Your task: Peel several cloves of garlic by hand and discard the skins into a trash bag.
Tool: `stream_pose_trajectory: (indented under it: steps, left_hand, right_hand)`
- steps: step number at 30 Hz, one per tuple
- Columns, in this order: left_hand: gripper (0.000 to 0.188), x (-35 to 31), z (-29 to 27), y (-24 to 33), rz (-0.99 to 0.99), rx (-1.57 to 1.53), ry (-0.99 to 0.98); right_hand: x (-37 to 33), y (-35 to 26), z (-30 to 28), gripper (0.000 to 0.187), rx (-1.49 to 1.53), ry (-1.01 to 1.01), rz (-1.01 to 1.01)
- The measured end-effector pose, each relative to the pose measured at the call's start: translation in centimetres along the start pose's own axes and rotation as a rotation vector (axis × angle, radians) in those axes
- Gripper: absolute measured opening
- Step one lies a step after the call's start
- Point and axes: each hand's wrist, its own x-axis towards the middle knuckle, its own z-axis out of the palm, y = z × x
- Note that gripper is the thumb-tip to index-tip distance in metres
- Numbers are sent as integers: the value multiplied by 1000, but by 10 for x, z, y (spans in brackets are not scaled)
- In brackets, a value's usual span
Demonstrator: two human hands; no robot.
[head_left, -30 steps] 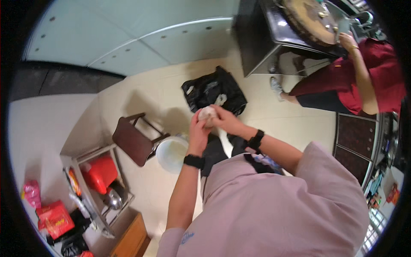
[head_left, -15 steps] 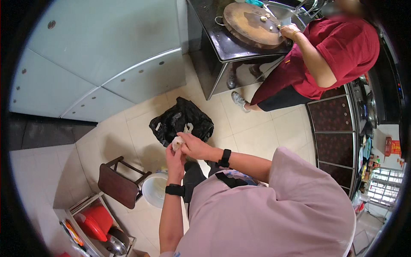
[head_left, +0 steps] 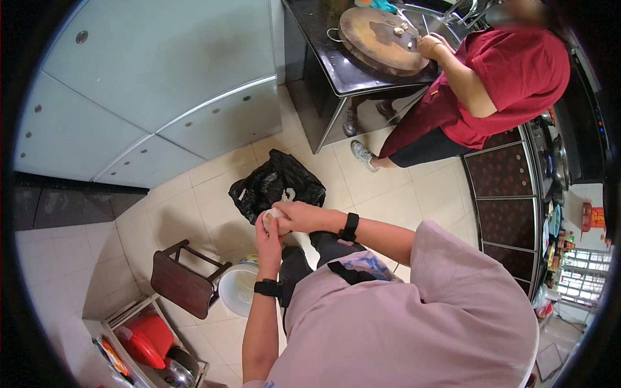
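A whitish, rounded garlic bulb (head_left: 268,218) is held between my two hands, close in front of my body. My left hand (head_left: 268,243) closes round it from below. From the right, my right hand (head_left: 299,217) presses its fingers against the bulb and meets the left hand there, covering part of it. Just beyond my hands an opened black plastic bag (head_left: 278,178) lies on the floor with some pale scraps in it.
Left of my legs stand a white bucket (head_left: 236,291) and a dark wooden stool (head_left: 182,284). A co-worker in red (head_left: 524,77) works at a round chopping board (head_left: 378,42) on the black counter (head_left: 317,58). A low shelf (head_left: 152,304) holds red containers.
My hands stay on the bulb, their fingers shifted slightly around it. The co-worker's hands have come together at the board's edge. The whole view has moved a little.
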Motion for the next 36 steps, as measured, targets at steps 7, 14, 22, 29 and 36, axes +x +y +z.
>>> stream_pose_trajectory:
  steps: [7, 14, 22, 29, 36]
  left_hand:
    - [42, 16, -16, -17, 176, 269, 34]
    - [40, 9, -11, -10, 263, 473, 70]
    - [37, 5, -14, -3, 296, 553, 83]
    - [38, 14, -14, -11, 239, 492, 52]
    - [38, 21, -29, -27, 123, 165, -82]
  right_hand:
    - [0, -4, 14, 48, 28, 121, 15]
    - [2, -2, 15, 46, 39, 52, 47]
    - [0, 3, 27, 35, -343, 149, -241]
    - [5, 14, 26, 28, -230, 243, -40]
    - [16, 17, 22, 28, 152, 231, 217]
